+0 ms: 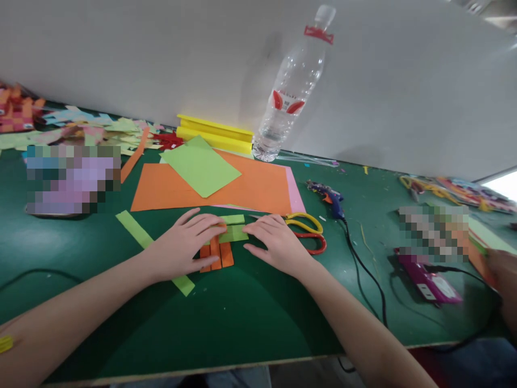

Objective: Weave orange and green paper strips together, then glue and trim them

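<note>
A small patch of orange paper strips [217, 257] lies flat in front of me, with green paper strips [234, 233] across its upper part. My left hand [188, 245] holds the patch from the left, its thumb low on the orange strips and its fingertips at the green ones. At the right end of the lower green strip, my right hand [274, 242] grips with its fingertips. A loose green strip [135, 229] passes under my left wrist. Beside my right hand lie scissors [309, 222] with yellow and red handles, their blades partly hidden by that hand.
Behind my hands lie orange sheets [258, 186] and a green square [201, 167]. A water bottle [288, 86] leans against the wall. A blue glue gun [331, 199] trails its cord rightward to a purple power strip [428, 280]. Another person's hand [503, 269] shows at right.
</note>
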{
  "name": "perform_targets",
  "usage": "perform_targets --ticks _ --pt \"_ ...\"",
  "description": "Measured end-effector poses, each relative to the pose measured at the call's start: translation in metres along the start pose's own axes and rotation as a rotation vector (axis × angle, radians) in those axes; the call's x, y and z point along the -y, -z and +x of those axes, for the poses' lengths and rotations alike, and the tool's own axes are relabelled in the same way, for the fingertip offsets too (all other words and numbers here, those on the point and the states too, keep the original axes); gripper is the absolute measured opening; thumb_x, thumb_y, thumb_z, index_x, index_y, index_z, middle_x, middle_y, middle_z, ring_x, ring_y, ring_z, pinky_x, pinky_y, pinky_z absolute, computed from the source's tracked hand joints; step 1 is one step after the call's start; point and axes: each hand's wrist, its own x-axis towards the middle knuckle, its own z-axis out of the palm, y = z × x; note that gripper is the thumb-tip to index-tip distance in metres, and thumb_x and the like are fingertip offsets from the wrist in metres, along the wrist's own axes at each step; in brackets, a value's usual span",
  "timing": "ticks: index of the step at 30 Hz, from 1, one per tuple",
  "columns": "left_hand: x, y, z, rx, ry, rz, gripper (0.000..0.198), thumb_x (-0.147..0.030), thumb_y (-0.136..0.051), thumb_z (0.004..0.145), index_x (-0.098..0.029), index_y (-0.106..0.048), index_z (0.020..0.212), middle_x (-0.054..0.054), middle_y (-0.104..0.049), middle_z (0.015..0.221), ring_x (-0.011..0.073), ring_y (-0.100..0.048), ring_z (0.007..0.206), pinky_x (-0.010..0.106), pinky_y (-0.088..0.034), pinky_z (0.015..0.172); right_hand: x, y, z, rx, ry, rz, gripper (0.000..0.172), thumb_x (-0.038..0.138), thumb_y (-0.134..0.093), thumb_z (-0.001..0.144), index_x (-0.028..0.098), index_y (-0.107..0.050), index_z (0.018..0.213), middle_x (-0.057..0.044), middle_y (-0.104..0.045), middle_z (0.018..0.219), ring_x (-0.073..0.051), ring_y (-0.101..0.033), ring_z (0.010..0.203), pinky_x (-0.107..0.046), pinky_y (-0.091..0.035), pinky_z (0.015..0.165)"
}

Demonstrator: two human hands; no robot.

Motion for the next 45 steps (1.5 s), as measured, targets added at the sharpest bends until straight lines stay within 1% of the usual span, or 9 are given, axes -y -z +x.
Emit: perform_targets --ticks 7,13,18,25,29,34,41,45 --pt "0.0016 0.0 0.0 0.017 0.024 -0.031 0.045 -0.045 -0.048 0.089 -0.025 -0.043 0.128 0.003 -0.05 0.133 0.0219 -0.041 0.125 0.042 -0.021 0.11 0.0004 0.0003 0.0001 -0.018 0.02 -0.004 0.02 0.029 -0.056 0.087 0.017 -0.06 0.103 -0.005 -0.068 0.095 -0.02 -0.058 0.092 -0.035 -0.039 0.082" --pt "0.0016 -0.0009 0.0006 0.03 0.03 -0.045 0.044 -0.045 -0.048 0.089 -0.026 -0.043 0.129 0.002 -0.05 0.133 0.0218 -0.041 0.125 0.042 -0.02 0.11 -0.0001 0.0002 -0.0005 -0.007 -0.001 -0.005 0.023 0.031 -0.055 0.087 0.018 -0.06 0.105 -0.006 -0.068 0.096 -0.019 -0.058 0.092 -0.036 -0.039 0.083" --pt "0.0022 -0.001 0.0005 0.021 0.012 -0.045 0.043 -0.045 -0.048 0.089 -0.027 -0.044 0.128 0.003 -0.05 0.132 0.0231 -0.041 0.125 0.043 -0.021 0.11 0.0002 0.0009 -0.0001 0.006 -0.028 -0.013 0.025 0.033 -0.053 0.088 0.018 -0.06 0.107 -0.006 -0.068 0.096 -0.02 -0.058 0.093 -0.037 -0.04 0.082" --pt "0.0026 -0.0015 -0.0001 0.026 0.006 -0.032 0.041 -0.045 -0.047 0.09 -0.026 -0.047 0.127 0.004 -0.05 0.132 0.023 -0.039 0.126 0.044 -0.021 0.11 -0.0011 0.0007 -0.001 0.013 -0.022 -0.012 0.024 0.033 -0.05 0.09 0.018 -0.06 0.106 -0.007 -0.068 0.096 -0.02 -0.059 0.092 -0.037 -0.04 0.082" --pt "0.0027 -0.0014 -0.0004 0.031 0.003 -0.026 0.038 -0.044 -0.046 0.091 -0.027 -0.049 0.125 0.004 -0.049 0.132 0.0234 -0.039 0.126 0.045 -0.02 0.11 -0.0014 0.0012 -0.0009 -0.018 -0.014 -0.016 0.023 0.031 -0.051 0.089 0.018 -0.06 0.106 -0.007 -0.068 0.098 -0.019 -0.059 0.093 -0.035 -0.039 0.083" --pt "0.0024 0.0 0.0002 0.05 -0.013 -0.031 0.035 -0.04 -0.048 0.09 -0.029 -0.051 0.123 0.005 -0.048 0.132 0.0244 -0.038 0.127 0.048 -0.022 0.109 -0.0012 0.0015 -0.0002 -0.054 -0.017 -0.035 0.021 0.03 -0.051 0.089 0.018 -0.062 0.102 -0.004 -0.068 0.084 -0.017 -0.058 0.082 -0.034 -0.039 0.08" --pt "0.0023 0.0003 0.0006 0.036 -0.019 -0.044 0.032 -0.04 -0.048 0.09 -0.03 -0.053 0.12 0.005 -0.048 0.131 0.0254 -0.038 0.126 0.05 -0.022 0.109 -0.0004 0.002 0.0002 -0.039 -0.031 -0.019 0.02 0.03 -0.051 0.088 0.018 -0.063 0.099 -0.004 -0.067 0.082 -0.017 -0.059 0.079 -0.034 -0.039 0.079" --pt "0.0033 -0.0009 0.0003 0.03 -0.025 -0.053 0.03 -0.04 -0.048 0.091 -0.03 -0.054 0.119 0.005 -0.048 0.132 0.0251 -0.04 0.126 0.049 -0.021 0.11 0.0003 0.0029 -0.0004 -0.001 -0.028 -0.03 0.023 0.031 -0.05 0.089 0.017 -0.062 0.103 -0.006 -0.067 0.088 -0.019 -0.059 0.085 -0.035 -0.041 0.079"
